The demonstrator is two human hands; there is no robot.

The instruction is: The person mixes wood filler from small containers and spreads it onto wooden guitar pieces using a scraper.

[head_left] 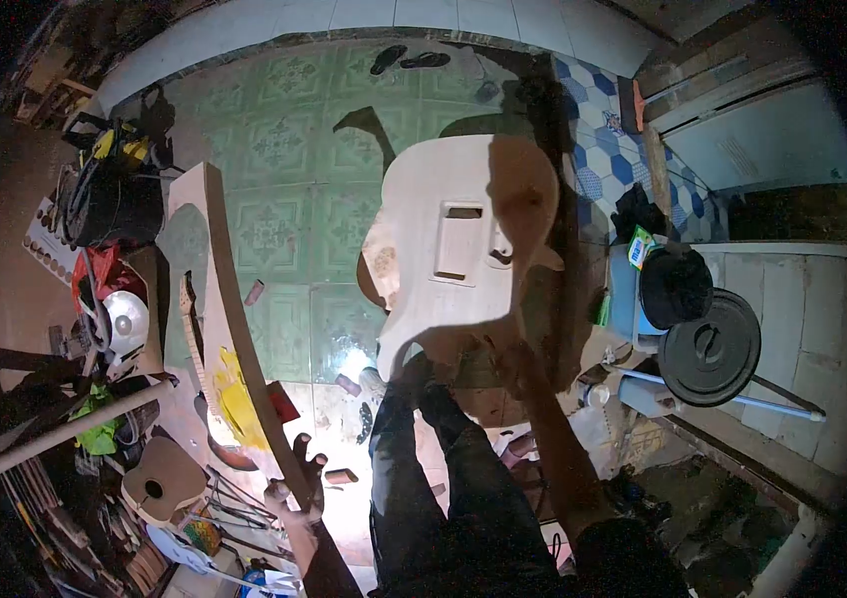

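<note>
My left hand [292, 493] grips the near end of a long, pale wooden board [224, 269] with a curved cutout in its edge. The board tilts up and away on the left, with a yellow patch [236, 399] near its lower part. My right hand [511, 367], in shadow, holds the near edge of an unfinished electric guitar body [414, 219]. This body is bare, light wood with a rectangular recess and a smaller cutout beside it. It is held above the floor in front of my legs; its right side is shaded. My right fingertips are partly hidden.
Green patterned tiles [279, 234] cover the floor. At left are an electric guitar [191, 319], an acoustic guitar body [159, 486] and a black-and-yellow machine [120, 179]. A round black lid [710, 349] and blue-and-white tiles [598, 120] are at right. Sandals [423, 61] lie far ahead.
</note>
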